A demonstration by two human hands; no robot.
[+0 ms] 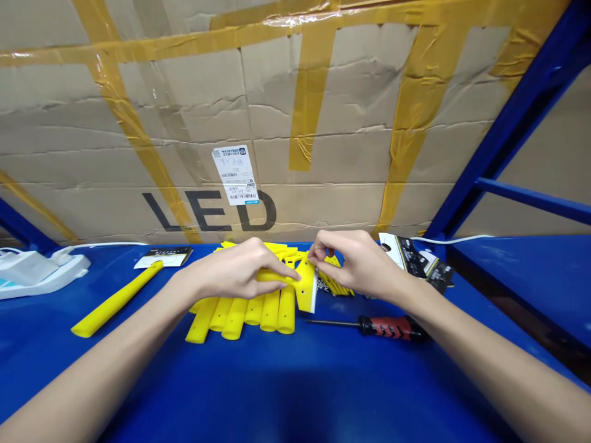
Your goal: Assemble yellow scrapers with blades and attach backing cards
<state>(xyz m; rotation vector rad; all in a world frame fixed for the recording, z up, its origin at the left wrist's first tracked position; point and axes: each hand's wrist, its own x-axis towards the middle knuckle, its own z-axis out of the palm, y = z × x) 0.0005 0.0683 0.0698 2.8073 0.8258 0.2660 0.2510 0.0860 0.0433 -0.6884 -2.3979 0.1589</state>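
My left hand (244, 271) pinches a yellow scraper head (305, 288) between thumb and forefinger. Along its right side runs a pale blade edge, and small holes show in the yellow plastic. At the head's upper corner my right hand (346, 258) is closed in a pinch; whatever is between its fingertips is too small to make out. Yellow tube handles (233, 317) lie side by side under and in front of my left hand. Flat yellow pieces (337, 280) and small metal screws (322, 286) lie beneath my right hand.
A screwdriver (392, 328) lies near my right forearm. Printed cards (410, 258) are behind it. To the left are a long yellow handle (117, 301), another card (162, 257) and a white power strip (46, 277). A taped carton (277, 123) stands behind the blue surface (277, 381).
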